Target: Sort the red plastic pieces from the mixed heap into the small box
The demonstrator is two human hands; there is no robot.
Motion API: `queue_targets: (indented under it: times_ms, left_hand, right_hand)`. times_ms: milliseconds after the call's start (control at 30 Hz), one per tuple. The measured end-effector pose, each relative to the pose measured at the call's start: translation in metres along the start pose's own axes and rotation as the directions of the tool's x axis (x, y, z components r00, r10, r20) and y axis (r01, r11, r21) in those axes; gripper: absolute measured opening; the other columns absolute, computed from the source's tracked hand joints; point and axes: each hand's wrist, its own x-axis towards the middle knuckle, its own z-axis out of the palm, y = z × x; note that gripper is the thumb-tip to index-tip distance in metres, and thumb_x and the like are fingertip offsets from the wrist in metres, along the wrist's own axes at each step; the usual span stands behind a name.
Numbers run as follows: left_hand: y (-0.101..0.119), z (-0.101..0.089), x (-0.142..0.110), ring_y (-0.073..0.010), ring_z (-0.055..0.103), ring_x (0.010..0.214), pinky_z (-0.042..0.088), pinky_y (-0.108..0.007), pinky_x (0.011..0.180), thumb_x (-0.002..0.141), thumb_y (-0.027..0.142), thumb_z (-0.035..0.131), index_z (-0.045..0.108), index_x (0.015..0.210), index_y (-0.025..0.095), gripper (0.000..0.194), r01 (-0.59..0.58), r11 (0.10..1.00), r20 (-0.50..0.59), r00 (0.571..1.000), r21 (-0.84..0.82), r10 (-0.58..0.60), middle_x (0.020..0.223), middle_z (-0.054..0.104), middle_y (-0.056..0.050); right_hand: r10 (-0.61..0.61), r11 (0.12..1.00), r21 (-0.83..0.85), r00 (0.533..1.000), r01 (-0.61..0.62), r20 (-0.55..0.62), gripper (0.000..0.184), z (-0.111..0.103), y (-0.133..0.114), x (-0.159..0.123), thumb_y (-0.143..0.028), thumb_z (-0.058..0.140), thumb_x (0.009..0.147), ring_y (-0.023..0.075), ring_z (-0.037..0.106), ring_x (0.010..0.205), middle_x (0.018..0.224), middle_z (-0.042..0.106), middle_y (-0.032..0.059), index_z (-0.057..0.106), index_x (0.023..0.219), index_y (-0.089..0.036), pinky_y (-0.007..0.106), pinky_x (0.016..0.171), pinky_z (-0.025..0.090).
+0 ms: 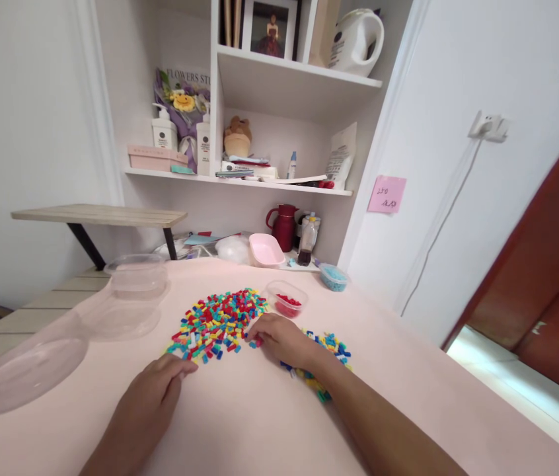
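Note:
A loose pile of small coloured plastic pieces [223,316], red, yellow, green and blue, lies on the pink table. My left hand [158,390] rests by the pile's near left edge, fingers curled and pressed together; whatever they hold is hidden. At the right edge of that pile is my right hand [282,338], its fingertips closed together low over the pieces. I cannot make out what is between them. Just behind it stands a clear tub [295,291] with red pieces [288,303] inside. A second, smaller pile of pieces [332,344], mostly blue and yellow, is partly hidden under my right forearm.
Clear plastic containers [138,284] and a clear lid [32,367] sit on the left. A tub of light blue pieces [334,279] is at the back right. Behind stand a pink basin [266,250], a red jug [284,228] and a bottle [308,241], beneath shelves.

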Motion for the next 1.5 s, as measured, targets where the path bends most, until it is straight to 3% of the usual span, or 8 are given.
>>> queue_targets:
  times_ms: [233, 433, 533, 767, 933, 1233, 1367, 1500]
  left_hand:
    - [0.0, -0.001, 0.0, -0.0187, 0.069, 0.094, 0.055, -0.03, 0.083, 0.084, 0.027, 0.045, 0.075, 0.091, 0.029, 0.031, -0.014, 1.0, 0.008, 1.0, 0.028, 0.013, 0.095, 0.075, 0.0]
    - [0.002, -0.003, 0.001, -0.0187, 0.069, 0.094, 0.055, -0.03, 0.083, 0.085, 0.028, 0.044, 0.075, 0.092, 0.029, 0.032, -0.002, 0.999, 0.024, 1.0, 0.051, 0.001, 0.097, 0.075, 0.0]
    - [0.001, -0.003, 0.001, -0.0188, 0.069, 0.095, 0.055, -0.031, 0.084, 0.085, 0.028, 0.043, 0.075, 0.091, 0.029, 0.032, -0.002, 0.999, 0.028, 1.0, 0.053, 0.001, 0.097, 0.075, 0.0]
    - [0.0, -0.002, 0.0, -0.0186, 0.069, 0.093, 0.055, -0.029, 0.082, 0.083, 0.026, 0.046, 0.075, 0.09, 0.029, 0.03, -0.021, 0.999, 0.009, 1.0, 0.03, 0.021, 0.095, 0.075, 0.0]
    - [0.002, -0.003, 0.001, -0.0192, 0.069, 0.095, 0.055, -0.03, 0.084, 0.084, 0.027, 0.045, 0.075, 0.09, 0.029, 0.031, -0.008, 0.999, 0.011, 1.0, 0.035, 0.008, 0.097, 0.075, -0.001]
    - [0.003, -0.005, 0.001, -0.018, 0.07, 0.091, 0.056, -0.027, 0.08, 0.084, 0.029, 0.045, 0.075, 0.088, 0.029, 0.031, -0.027, 0.998, -0.013, 1.0, 0.053, 0.028, 0.094, 0.076, 0.0]
    - [0.003, -0.005, 0.002, -0.0181, 0.07, 0.091, 0.056, -0.028, 0.081, 0.084, 0.03, 0.044, 0.075, 0.089, 0.029, 0.031, -0.033, 0.997, -0.003, 0.999, 0.062, 0.034, 0.094, 0.076, 0.0]
    - [0.004, -0.006, 0.002, -0.0185, 0.07, 0.091, 0.056, -0.028, 0.081, 0.084, 0.031, 0.044, 0.075, 0.089, 0.029, 0.032, -0.027, 0.998, 0.013, 1.0, 0.06, 0.026, 0.094, 0.076, 0.0]
  right_hand:
    - [0.078, 0.996, -0.037, 0.996, -0.079, -0.033, 0.041, -0.001, -0.006, -0.001, -0.007, 0.044, 0.085, 0.0168, 0.059, 0.092, 0.101, 0.067, 0.005, 0.064, 0.118, -0.023, 0.026, 0.081, 0.045]
    - [0.095, 0.995, -0.044, 0.995, -0.094, 0.007, 0.034, -0.001, -0.007, -0.001, -0.004, 0.046, 0.084, 0.0171, 0.06, 0.093, 0.096, 0.068, 0.0045, 0.07, 0.099, -0.022, 0.027, 0.083, 0.046]
    - [0.117, 0.993, -0.033, 0.993, -0.117, -0.002, 0.035, -0.001, -0.008, -0.001, -0.003, 0.045, 0.084, 0.0169, 0.06, 0.094, 0.098, 0.068, 0.0049, 0.07, 0.1, -0.021, 0.027, 0.083, 0.046]
    - [0.128, 0.986, -0.104, 0.992, -0.13, -0.022, 0.024, 0.003, -0.015, 0.002, -0.03, 0.049, 0.095, 0.0191, 0.058, 0.095, 0.098, 0.067, 0.0058, 0.069, 0.107, -0.024, 0.031, 0.085, 0.043]
    - [0.195, 0.962, -0.179, 0.978, -0.204, -0.069, 0.037, 0.012, -0.022, 0.003, -0.046, 0.062, 0.086, 0.0226, 0.056, 0.096, 0.103, 0.063, 0.0082, 0.065, 0.117, -0.025, 0.034, 0.083, 0.041]
    - [0.256, 0.951, -0.152, 0.962, -0.268, -0.09, 0.028, 0.015, -0.019, 0.008, -0.011, 0.053, 0.08, 0.0202, 0.056, 0.094, 0.096, 0.065, 0.0035, 0.067, 0.099, -0.025, 0.032, 0.082, 0.04]
    - [0.244, 0.962, -0.109, 0.968, -0.249, -0.057, 0.025, 0.01, -0.011, 0.005, -0.007, 0.051, 0.077, 0.0177, 0.058, 0.087, 0.087, 0.066, 0.0012, 0.069, 0.081, -0.024, 0.028, 0.079, 0.041]
    - [0.253, 0.961, -0.087, 0.962, -0.263, -0.103, 0.027, 0.012, -0.007, 0.004, -0.007, 0.051, 0.079, 0.018, 0.06, 0.091, 0.091, 0.069, 0.0022, 0.07, 0.086, -0.024, 0.029, 0.083, 0.043]
